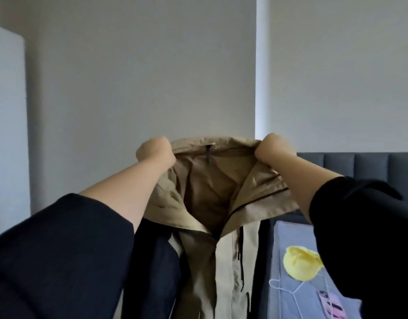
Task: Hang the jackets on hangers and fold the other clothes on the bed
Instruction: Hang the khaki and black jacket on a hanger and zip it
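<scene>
At mid-frame, the left hand (155, 150) and right hand (274, 148) grip a tan jacket (212, 203) by its collar, while a yellow cap (300, 263), a white hanger (295, 291) and a pink item (332, 305) lie on the bed (288, 238) at lower right.

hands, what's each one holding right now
Left hand: closed, gripping the collar of the tan jacket.
Right hand: closed, gripping the same collar's other side.

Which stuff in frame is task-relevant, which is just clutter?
Job: tan jacket, gripped at the collar by left hand and right hand; white hanger on the bed; yellow cloth, likely to fold.
Lying about: pink object, headboard.
</scene>
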